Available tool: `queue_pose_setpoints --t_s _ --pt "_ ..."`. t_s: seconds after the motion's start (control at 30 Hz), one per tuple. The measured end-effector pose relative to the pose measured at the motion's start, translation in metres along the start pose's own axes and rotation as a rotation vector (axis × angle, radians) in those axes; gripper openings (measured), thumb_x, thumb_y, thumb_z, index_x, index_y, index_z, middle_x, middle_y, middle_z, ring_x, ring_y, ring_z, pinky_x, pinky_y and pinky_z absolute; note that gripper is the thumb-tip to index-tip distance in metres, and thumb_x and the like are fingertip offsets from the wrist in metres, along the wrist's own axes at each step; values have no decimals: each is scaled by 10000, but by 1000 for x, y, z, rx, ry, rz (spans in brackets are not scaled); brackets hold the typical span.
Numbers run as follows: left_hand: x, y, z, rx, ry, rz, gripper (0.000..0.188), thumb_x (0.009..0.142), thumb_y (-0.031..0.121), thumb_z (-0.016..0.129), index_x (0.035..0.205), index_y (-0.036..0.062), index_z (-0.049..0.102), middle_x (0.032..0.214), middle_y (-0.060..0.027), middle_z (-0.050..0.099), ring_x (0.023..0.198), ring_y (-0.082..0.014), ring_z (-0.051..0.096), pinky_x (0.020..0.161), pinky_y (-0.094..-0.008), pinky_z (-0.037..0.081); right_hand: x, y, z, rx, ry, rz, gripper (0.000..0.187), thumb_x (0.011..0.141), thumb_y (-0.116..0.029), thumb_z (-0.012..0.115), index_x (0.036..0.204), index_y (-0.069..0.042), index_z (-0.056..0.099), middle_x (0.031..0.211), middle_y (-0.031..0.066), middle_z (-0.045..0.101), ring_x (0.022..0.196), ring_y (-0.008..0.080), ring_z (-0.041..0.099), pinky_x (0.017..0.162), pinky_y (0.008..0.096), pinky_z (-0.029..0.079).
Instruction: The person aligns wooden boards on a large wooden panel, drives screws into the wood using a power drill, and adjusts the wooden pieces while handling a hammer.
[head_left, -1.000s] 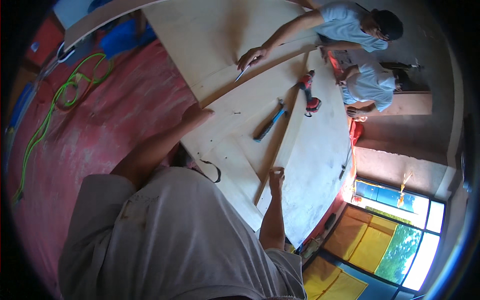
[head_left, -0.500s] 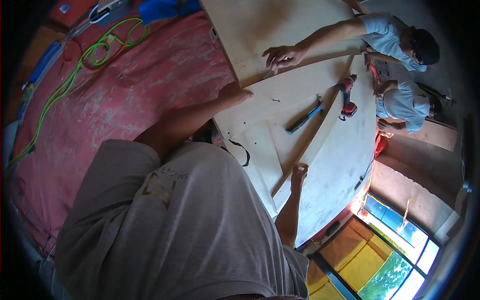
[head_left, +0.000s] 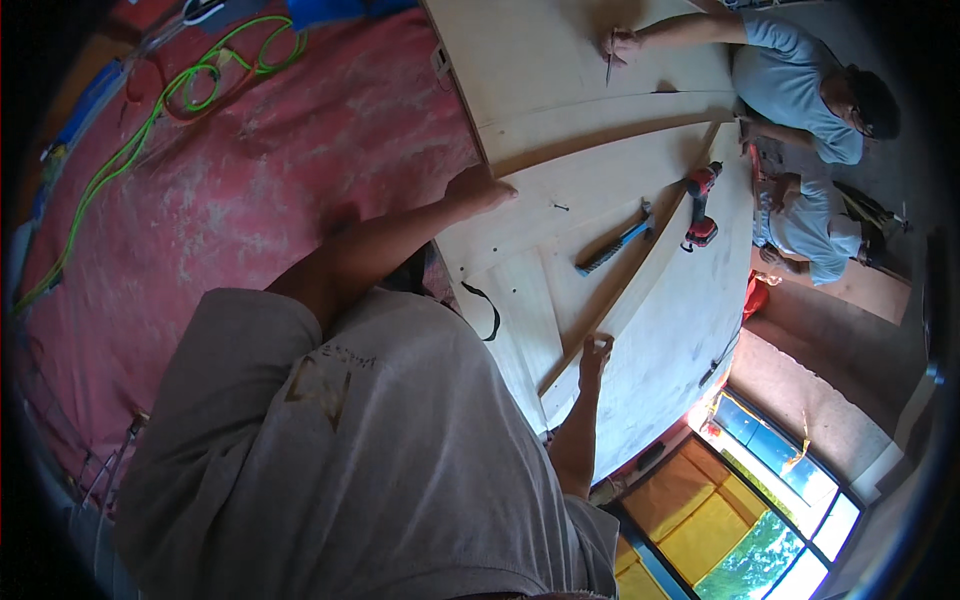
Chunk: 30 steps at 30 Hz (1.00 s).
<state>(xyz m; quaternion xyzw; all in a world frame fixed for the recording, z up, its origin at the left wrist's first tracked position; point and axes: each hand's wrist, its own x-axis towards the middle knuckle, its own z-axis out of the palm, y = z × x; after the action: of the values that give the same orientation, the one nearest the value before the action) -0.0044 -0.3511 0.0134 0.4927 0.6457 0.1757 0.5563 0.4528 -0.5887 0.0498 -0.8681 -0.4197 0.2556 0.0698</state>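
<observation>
My left hand (head_left: 482, 190) is closed on the near left end of a pale wooden board (head_left: 620, 150), thumb on top and other fingers hidden. My right hand (head_left: 597, 350) grips the edge of a long wooden strip (head_left: 638, 292) that slants across the pale panel (head_left: 680, 330). Between my hands a blue-handled hammer (head_left: 615, 245) lies on the wood. A red and black cordless drill (head_left: 700, 205) rests across the strip's far part. Near my left hand lies a small screw (head_left: 561, 207); a black strap (head_left: 484, 308) curls over the near edge.
A co-worker's hand (head_left: 622, 46) holds a thin pencil-like tool over another wooden sheet (head_left: 560, 90). Another person (head_left: 805, 225) stands at the far right. A red sheet (head_left: 350, 130) spreads on the left with a green cable (head_left: 150, 150). Windows (head_left: 770, 480) are at lower right.
The co-worker's hand has lifted from the board's edge and moved away, up and right, with the thin tool. My two hands keep their grips; the view has shifted slightly.
</observation>
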Motion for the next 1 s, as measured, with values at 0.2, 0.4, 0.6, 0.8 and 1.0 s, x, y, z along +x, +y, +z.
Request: queue_pose_setpoints --t_s 0.2,0.4,0.6,0.8,1.0 --pt "-1 4 2 23 28 -45 633 741 484 744 1053 -62 667 1004 -246 707 966 -353 697 834 -450 521 5 0 1 55 -8 29 732 965 -400 644 1501 -49 288 1449 301 365 1318 447 400 1092 512 376" --pt "22 -17 13 -90 11 45 644 742 492 738 1073 -57 674 1062 -260 706 1033 -380 683 890 -453 524 11 2 6 -48 102 -8 807 927 -404 672 1530 -44 275 1455 286 391 1308 425 456 1073 484 420" --pt "13 -13 9 50 16 -39 541 785 464 749 1069 7 699 1062 -184 731 1018 -356 697 845 -443 534 -13 -22 2 -38 98 48 868 912 -446 672 1539 -32 238 1410 322 407 1247 506 490 1035 542 448" --pt "12 4 21 -17 -76 134 534 772 506 751 974 14 697 922 -163 725 863 -276 688 765 -414 538 5 55 9 -133 199 133 884 905 -523 668 1524 -25 281 1363 341 428 1208 502 499 998 551 448" --pt "17 -6 3 53 -38 -11 712 742 566 762 1106 -38 672 1084 -229 714 1044 -357 691 885 -431 535 -2 -16 2 11 143 21 750 938 -474 651 1489 -88 318 1423 320 400 1298 485 419 1063 545 397"
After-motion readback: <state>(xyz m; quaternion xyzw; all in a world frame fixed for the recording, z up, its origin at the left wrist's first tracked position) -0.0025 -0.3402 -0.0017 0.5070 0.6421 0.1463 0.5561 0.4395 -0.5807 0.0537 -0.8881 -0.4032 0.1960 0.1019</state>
